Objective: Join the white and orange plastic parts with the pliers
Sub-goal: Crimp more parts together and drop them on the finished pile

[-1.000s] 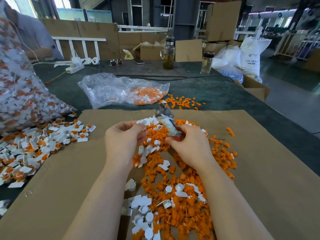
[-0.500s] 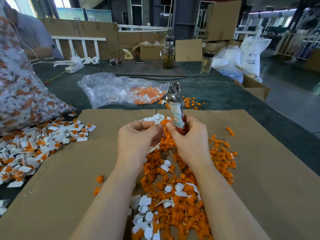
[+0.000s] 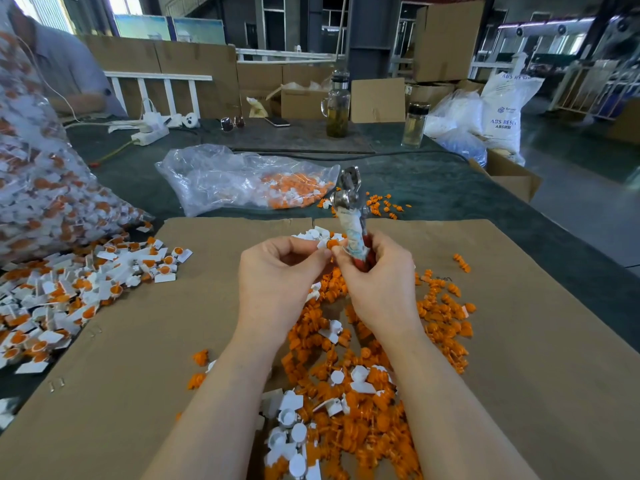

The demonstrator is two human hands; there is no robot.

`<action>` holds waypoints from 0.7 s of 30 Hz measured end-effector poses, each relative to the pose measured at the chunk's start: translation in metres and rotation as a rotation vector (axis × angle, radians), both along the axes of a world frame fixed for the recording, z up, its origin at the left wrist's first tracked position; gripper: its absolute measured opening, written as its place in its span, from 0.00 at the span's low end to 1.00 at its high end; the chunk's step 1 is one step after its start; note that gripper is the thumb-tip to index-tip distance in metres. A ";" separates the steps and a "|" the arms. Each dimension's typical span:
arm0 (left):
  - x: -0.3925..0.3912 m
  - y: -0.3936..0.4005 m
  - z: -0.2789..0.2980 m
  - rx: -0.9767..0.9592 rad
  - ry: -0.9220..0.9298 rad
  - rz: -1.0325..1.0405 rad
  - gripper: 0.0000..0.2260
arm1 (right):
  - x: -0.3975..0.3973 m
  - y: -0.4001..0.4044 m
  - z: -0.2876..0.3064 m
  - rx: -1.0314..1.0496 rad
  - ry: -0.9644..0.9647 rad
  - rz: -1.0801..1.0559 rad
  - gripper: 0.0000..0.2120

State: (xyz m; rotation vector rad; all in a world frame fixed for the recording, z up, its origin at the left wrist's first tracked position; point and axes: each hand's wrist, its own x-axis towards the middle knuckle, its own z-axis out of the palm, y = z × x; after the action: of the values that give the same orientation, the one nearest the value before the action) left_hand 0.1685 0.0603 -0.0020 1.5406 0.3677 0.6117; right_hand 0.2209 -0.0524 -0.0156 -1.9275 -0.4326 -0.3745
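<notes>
Pliers stood nearly upright in my right hand, fingers curled round their taped red handles, steel head pointing away from me. My left hand pinched a white and orange part beside them, above the loose parts.

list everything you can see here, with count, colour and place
pliers: one, silver head, taped handles, upright in right hand
part: one, white and orange, pinched between both hands
loose parts: many, orange and white, heaped on cardboard
cardboard sheet: one, brown, covering near table
joined parts: many, white with orange, piled at left
clear bag: one, part-filled, beyond cardboard
full bag: one, far left
bottles: two, glass, far table
left hand: pinching the part
right hand: holding pliers
</notes>
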 end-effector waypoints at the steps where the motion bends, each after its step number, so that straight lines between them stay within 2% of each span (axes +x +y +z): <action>1: 0.000 0.000 0.000 0.021 0.003 0.005 0.05 | 0.000 0.000 0.000 -0.007 0.002 0.000 0.08; 13: 0.002 0.000 -0.001 0.077 0.056 0.137 0.06 | 0.000 -0.001 0.004 -0.063 0.023 0.110 0.05; 17: 0.002 0.002 -0.002 0.108 0.057 0.142 0.06 | 0.000 -0.006 0.008 0.001 0.107 0.191 0.05; 21: 0.002 0.004 -0.001 0.057 0.012 0.125 0.04 | 0.001 -0.016 0.013 0.014 0.212 0.263 0.07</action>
State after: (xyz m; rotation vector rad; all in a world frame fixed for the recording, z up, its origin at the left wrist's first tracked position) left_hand 0.1706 0.0647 -0.0027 1.5848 0.4615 0.7155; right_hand 0.2219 -0.0685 -0.0029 -1.8446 -0.5324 -0.0016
